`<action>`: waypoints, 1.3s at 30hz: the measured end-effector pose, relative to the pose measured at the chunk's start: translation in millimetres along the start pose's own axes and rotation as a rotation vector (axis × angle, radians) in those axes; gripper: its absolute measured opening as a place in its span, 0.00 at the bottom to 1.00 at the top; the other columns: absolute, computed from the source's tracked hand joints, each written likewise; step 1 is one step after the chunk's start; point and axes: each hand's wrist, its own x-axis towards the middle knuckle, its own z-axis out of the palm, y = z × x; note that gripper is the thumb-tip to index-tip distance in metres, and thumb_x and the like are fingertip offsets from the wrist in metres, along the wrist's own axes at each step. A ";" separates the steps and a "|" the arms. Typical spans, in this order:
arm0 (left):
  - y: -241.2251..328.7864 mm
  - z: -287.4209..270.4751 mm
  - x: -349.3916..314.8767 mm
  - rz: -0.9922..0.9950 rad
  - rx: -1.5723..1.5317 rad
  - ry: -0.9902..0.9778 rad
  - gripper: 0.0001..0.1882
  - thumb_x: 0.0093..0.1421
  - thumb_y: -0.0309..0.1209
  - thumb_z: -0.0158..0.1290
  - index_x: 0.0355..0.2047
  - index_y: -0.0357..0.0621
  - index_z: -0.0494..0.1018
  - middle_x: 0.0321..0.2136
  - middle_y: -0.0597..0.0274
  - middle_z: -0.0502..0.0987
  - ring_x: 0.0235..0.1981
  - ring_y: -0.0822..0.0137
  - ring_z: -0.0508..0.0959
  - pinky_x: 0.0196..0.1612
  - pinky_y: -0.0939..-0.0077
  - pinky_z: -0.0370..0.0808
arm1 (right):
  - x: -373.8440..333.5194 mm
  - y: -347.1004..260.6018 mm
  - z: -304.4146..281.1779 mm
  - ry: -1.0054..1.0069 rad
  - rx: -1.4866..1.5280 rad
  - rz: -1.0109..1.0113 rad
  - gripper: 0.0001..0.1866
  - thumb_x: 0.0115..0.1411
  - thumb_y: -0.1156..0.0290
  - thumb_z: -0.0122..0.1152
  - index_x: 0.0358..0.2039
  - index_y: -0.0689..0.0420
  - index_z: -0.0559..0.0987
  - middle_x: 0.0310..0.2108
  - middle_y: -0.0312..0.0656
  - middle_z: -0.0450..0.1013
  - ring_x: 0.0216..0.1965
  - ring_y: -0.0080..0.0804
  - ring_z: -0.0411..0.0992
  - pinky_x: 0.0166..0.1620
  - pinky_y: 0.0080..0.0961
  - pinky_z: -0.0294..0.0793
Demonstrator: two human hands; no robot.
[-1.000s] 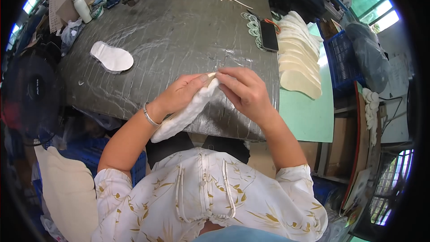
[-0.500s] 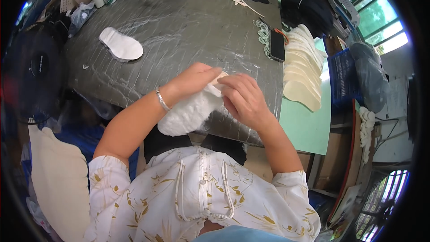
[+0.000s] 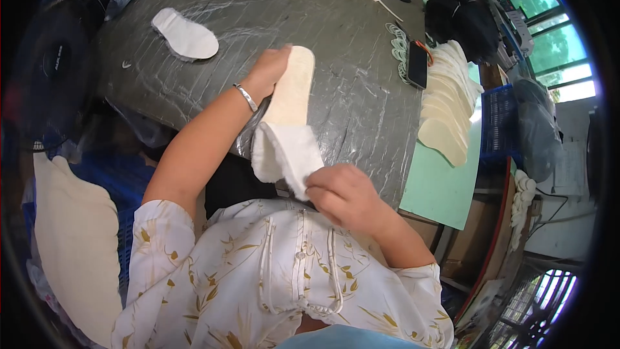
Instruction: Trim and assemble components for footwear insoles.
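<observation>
A cream insole [image 3: 292, 94] slants over the table's near edge, its narrow end pointing away from me. My left hand [image 3: 271, 72] is closed on the left edge of that far end. Over the near half of the insole lies a white fleecy piece [image 3: 298, 148], folded back so that both a smooth face and fluffy edges show. With its fingers pinched, my right hand [image 3: 345, 197] grips the near tip of the fleecy piece. Where the two layers meet beneath the fold is hidden. Farther left on the table rests a finished-looking white fleecy insole [image 3: 187, 33].
On the right, a fanned stack of cream insoles [image 3: 445, 113] lies on a green sheet [image 3: 445, 187]. Beside it are a phone [image 3: 418, 68] and a coil of pale cord [image 3: 398, 52]. A dark fan [image 3: 58, 71] stands left; cream stacked pieces [image 3: 77, 239] sit below it.
My left hand has moved away from me along the insole, baring its cream face. My right hand has come nearer my body, drawing the fleecy piece's tip with it. The view has shifted slightly.
</observation>
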 end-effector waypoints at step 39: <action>-71.9 -6.3 -136.3 0.003 -0.108 -1.510 0.40 0.53 0.27 0.63 0.63 0.39 0.55 0.49 0.60 0.71 0.48 0.71 0.71 0.51 0.74 0.71 | 25.1 28.7 -94.7 -0.088 0.458 0.618 0.08 0.46 0.83 0.60 0.30 0.61 0.77 0.49 0.56 0.76 0.38 0.34 0.78 0.40 0.25 0.74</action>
